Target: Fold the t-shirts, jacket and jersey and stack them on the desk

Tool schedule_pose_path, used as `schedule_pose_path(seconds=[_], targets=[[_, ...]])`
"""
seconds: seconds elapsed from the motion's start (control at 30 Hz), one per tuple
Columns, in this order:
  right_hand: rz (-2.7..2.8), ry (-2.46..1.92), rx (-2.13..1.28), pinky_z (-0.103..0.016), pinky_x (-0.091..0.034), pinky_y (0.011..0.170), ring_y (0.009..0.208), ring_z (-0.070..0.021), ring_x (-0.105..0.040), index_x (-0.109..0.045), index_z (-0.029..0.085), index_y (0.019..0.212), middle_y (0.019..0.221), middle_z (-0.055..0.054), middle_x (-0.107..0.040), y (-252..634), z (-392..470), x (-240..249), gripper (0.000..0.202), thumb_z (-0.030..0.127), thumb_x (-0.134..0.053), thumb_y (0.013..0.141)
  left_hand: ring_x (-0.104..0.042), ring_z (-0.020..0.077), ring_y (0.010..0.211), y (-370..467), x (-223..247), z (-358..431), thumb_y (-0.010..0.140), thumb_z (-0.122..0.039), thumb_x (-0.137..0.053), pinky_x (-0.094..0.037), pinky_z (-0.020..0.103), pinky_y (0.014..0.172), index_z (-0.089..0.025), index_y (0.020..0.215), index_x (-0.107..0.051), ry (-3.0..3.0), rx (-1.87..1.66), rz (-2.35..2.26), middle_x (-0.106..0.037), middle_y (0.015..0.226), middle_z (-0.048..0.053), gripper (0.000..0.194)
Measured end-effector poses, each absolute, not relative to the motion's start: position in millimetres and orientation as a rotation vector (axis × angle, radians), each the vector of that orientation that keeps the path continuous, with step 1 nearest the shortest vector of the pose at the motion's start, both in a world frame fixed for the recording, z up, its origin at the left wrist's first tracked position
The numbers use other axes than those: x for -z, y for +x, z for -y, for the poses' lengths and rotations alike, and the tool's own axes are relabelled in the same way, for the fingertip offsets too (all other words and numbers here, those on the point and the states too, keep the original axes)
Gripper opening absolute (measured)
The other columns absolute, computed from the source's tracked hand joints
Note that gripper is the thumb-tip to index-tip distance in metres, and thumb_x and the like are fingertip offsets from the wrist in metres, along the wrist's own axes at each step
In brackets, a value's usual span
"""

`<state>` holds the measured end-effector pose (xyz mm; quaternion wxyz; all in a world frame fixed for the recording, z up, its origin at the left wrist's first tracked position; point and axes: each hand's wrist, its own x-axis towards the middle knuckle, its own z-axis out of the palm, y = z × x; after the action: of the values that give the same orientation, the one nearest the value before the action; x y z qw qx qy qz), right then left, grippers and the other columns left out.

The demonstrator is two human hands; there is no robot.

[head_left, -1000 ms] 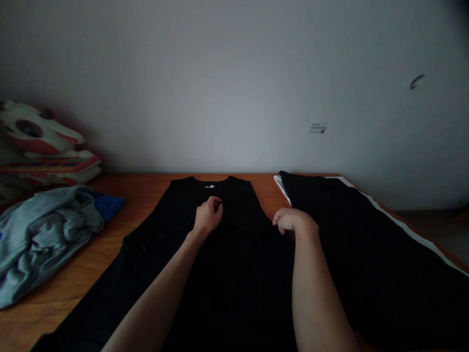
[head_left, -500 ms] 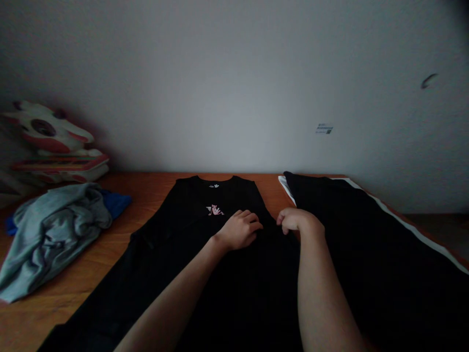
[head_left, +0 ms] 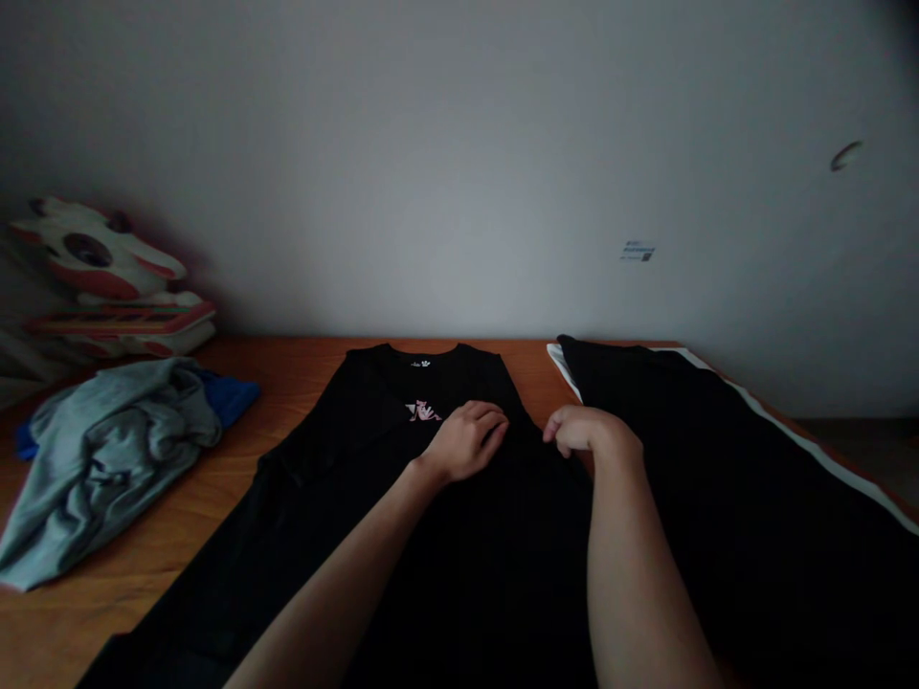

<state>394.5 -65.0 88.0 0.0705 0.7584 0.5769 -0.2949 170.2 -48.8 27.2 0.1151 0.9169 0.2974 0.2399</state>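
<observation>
A black T-shirt (head_left: 380, 397) with a small pink and white print on its chest lies spread out, collar toward the wall. My left hand (head_left: 470, 440) rests on the shirt's chest just right of the print, palm down, fingers loosely bent and holding nothing that I can see. At the shirt's right sleeve edge, my right hand (head_left: 572, 429) is bent downward with its fingers pinched on the black cloth. The fabric is so dark that folds under both hands are hard to make out.
A black garment with a white side stripe (head_left: 718, 431) lies on the right. On the left a grey garment (head_left: 136, 450) is heaped over a blue cloth (head_left: 230, 397). A cow-shaped toy keyboard (head_left: 122, 316) stands behind them. The orange-brown surface (head_left: 294, 373) meets a pale wall.
My left hand has slid slightly up and left on the shirt, its fingers drawn closer together. My right hand stays almost in place at the sleeve edge. The view has shifted very slightly.
</observation>
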Motion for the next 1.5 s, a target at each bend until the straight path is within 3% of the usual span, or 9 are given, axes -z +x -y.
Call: schedule_pose_path(seconds=[0.1,0.27,0.37,0.47,0.63,0.8,0.93,1.13,1.5], targets=[[-1.831,2.312,0.889,-0.026,-0.051,0.077,0.089,-0.0195,-0.072,-0.079,0.024,0.099,0.093,-0.002,-0.078,390.3,62.5,-89.3,0.038,0.003,-0.063,0.071,-0.045,0.0326,0.144,165.2,-17.2,42.8,0.101,-0.046,-0.047,-0.034,0.049,0.119,-0.014,0.139,-0.057,2.679,-0.615,-1.216,-0.051,0.154,0.019,0.051],[-2.148,2.443,0.682,-0.028,-0.044,0.102,0.119,-0.0195,-0.064,-0.067,0.022,0.129,0.128,-0.009,-0.071,362.6,42.9,-78.2,0.042,0.012,-0.056,0.090,-0.032,0.0404,0.151,154.2,-11.7,41.2,0.096,-0.067,-0.042,-0.022,0.060,0.122,-0.007,0.151,-0.045,2.649,-0.320,-1.414,-0.036,0.162,0.025,0.082],[-2.402,2.463,0.406,-0.033,-0.033,0.116,0.142,-0.0200,-0.046,-0.049,0.016,0.148,0.155,-0.014,-0.050,340.1,32.4,-56.9,0.049,0.018,-0.047,0.099,-0.026,0.0403,0.153,151.4,-11.2,42.4,0.094,-0.072,-0.037,-0.019,0.061,0.123,-0.006,0.153,-0.041,2.626,-0.267,-1.425,-0.030,0.164,0.024,0.089],[-2.409,2.411,0.280,-0.048,-0.021,0.123,0.155,-0.0247,-0.023,-0.036,0.014,0.157,0.168,-0.016,-0.027,326.0,30.4,-28.8,0.055,0.032,-0.038,0.105,-0.024,0.0379,0.154,150.3,-8.4,43.5,0.092,-0.077,-0.036,-0.017,0.060,0.124,-0.010,0.156,-0.039,2.629,-0.286,-1.438,-0.030,0.166,0.020,0.092],[-2.267,2.398,0.290,-0.063,-0.011,0.123,0.158,-0.0270,-0.014,-0.034,0.019,0.159,0.169,-0.014,-0.024,323.4,34.3,-2.1,0.059,0.047,-0.025,0.107,-0.022,0.0347,0.156,149.8,-4.4,45.1,0.090,-0.082,-0.032,-0.014,0.059,0.126,-0.011,0.158,-0.036,2.640,-0.294,-1.470,-0.028,0.167,0.017,0.098],[-2.195,2.534,0.231,-0.067,-0.015,0.119,0.149,-0.0321,-0.034,-0.047,0.018,0.150,0.161,-0.018,-0.041,315.7,14.7,-12.0,0.054,0.040,-0.026,0.106,-0.023,0.0311,0.156,151.5,-4.3,43.9,0.103,-0.060,-0.021,-0.015,0.059,0.126,-0.012,0.156,-0.039,2.626,-0.267,-1.499,-0.030,0.166,0.014,0.074],[-2.200,2.489,0.251,-0.059,-0.012,0.123,0.156,-0.0283,-0.021,-0.033,0.011,0.158,0.167,-0.018,-0.028,306.8,-11.7,-13.7,0.061,0.042,-0.022,0.106,-0.023,0.0310,0.156,151.7,-3.4,43.3,0.104,-0.054,-0.026,-0.014,0.059,0.126,-0.011,0.157,-0.038,2.645,-0.271,-1.505,-0.030,0.166,0.015,0.069],[-2.167,2.410,0.334,-0.056,-0.004,0.125,0.159,-0.0231,-0.007,-0.023,0.016,0.163,0.172,-0.010,-0.013,309.0,-22.9,0.0,0.071,0.056,-0.019,0.105,-0.024,0.0274,0.156,151.6,-5.2,45.3,0.107,-0.040,-0.021,-0.016,0.053,0.128,-0.006,0.155,-0.039,2.628,-0.301,-1.530,-0.034,0.165,0.015,0.062],[-2.326,2.392,0.237,-0.056,-0.011,0.124,0.157,-0.0254,-0.017,-0.038,0.018,0.157,0.168,-0.014,-0.026,316.1,-19.2,5.6,0.066,0.055,-0.026,0.105,-0.029,0.0291,0.154,147.2,-1.0,38.9,0.105,-0.040,-0.027,-0.021,0.052,0.126,-0.007,0.154,-0.041,2.592,-0.332,-1.636,-0.036,0.164,0.015,0.061]])
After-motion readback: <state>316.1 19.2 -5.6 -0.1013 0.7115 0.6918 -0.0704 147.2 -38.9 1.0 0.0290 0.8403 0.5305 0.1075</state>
